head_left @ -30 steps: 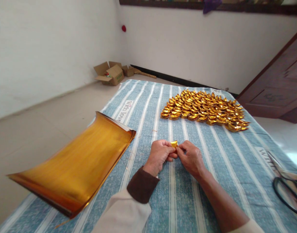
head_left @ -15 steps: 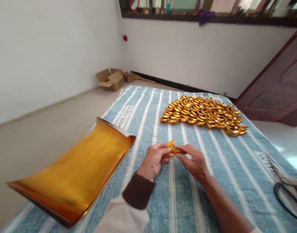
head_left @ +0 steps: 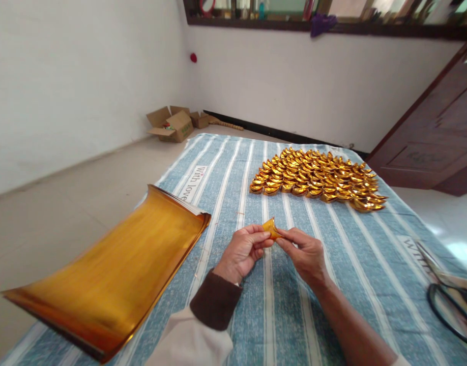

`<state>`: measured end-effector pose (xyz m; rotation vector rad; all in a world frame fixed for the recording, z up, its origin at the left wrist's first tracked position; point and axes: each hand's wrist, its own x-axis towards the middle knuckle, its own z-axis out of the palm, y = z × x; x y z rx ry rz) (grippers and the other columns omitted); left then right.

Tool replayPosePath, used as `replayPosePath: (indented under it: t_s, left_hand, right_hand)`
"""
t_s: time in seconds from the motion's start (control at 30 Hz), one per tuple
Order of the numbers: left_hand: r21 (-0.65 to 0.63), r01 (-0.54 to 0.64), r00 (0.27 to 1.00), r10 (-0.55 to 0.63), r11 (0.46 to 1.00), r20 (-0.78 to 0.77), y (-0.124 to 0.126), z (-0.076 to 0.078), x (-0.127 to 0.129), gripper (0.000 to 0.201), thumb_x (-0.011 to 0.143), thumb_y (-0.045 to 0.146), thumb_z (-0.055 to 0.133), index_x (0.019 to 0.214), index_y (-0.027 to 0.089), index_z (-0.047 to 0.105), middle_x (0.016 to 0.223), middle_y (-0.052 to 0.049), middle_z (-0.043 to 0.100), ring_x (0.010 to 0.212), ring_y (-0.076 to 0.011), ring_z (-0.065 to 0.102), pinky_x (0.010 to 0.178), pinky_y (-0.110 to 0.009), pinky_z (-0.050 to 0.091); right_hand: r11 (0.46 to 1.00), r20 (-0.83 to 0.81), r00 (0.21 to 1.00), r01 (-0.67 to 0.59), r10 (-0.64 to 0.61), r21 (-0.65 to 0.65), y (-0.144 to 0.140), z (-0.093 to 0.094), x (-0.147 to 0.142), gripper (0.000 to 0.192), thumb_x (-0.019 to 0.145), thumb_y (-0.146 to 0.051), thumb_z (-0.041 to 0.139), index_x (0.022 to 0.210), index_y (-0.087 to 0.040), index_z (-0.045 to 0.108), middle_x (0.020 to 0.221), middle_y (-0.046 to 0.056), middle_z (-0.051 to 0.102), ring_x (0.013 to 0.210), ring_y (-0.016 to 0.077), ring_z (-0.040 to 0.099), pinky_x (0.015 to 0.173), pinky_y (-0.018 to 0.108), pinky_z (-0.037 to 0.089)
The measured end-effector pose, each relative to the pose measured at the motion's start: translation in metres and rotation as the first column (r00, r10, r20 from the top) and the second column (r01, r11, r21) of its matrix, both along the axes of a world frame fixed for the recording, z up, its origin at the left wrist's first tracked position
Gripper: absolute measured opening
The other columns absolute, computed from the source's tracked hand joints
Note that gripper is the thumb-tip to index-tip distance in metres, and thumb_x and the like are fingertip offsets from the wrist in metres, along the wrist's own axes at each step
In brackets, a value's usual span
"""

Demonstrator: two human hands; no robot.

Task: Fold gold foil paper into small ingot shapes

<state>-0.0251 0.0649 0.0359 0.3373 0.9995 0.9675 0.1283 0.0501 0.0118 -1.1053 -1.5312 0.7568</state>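
Between my two hands is a small folded piece of gold foil paper (head_left: 270, 228), held above the striped cloth. My left hand (head_left: 244, 250) pinches its left side between thumb and fingers. On the right side, my right hand (head_left: 302, 250) grips the edge, its fingertips close to the left ones. Part of the folded piece is hidden behind the fingers. Beyond my hands, rows of folded gold paper ingots (head_left: 313, 178) stand packed together. To the left lies a stack of large gold foil sheets (head_left: 107, 269), its edges curling up.
A blue and white striped cloth (head_left: 228, 203) covers the table. Black-handled scissors (head_left: 443, 290) lie at the right edge. An open cardboard box (head_left: 176, 126) stands on the floor by the wall, and a brown wooden door (head_left: 428, 137) is at the right.
Both hands stay nearly in place on the folded foil piece; the right fingers have shifted slightly along its edge. The whole view has moved a little.
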Motion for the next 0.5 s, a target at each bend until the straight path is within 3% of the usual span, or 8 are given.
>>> replayPosePath:
  t_s: [0.17, 0.5]
  left_hand:
    - [0.001, -0.006, 0.999, 0.006, 1.000, 0.037, -0.0001, -0.0013, 0.0008, 0.017, 0.078, -0.003, 0.060, 0.071, 0.012, 0.059, 0.056, -0.001, 0.066, 0.045, -0.0083, 0.063, 0.034, -0.010, 0.037]
    - [0.026, 0.013, 0.999, -0.015, 1.000, 0.049, -0.0001, -0.0028, 0.0011, 0.016, 0.078, -0.003, 0.060, 0.072, 0.012, 0.058, 0.061, -0.002, 0.067, 0.050, -0.0096, 0.066, 0.034, -0.010, 0.036]
  right_hand:
    - [1.000, -0.015, 1.000, -0.008, 0.008, -0.016, -0.0014, 0.0029, 0.0003, 0.018, 0.078, -0.023, 0.068, 0.093, -0.027, 0.076, 0.071, -0.001, 0.069, 0.063, 0.0126, 0.061, 0.060, 0.025, 0.048]
    - [1.000, 0.014, 1.000, 0.001, 0.000, -0.019, -0.0008, 0.0053, 0.0020, 0.016, 0.079, -0.025, 0.067, 0.092, -0.025, 0.076, 0.077, 0.001, 0.072, 0.070, 0.0151, 0.065, 0.064, 0.027, 0.050]
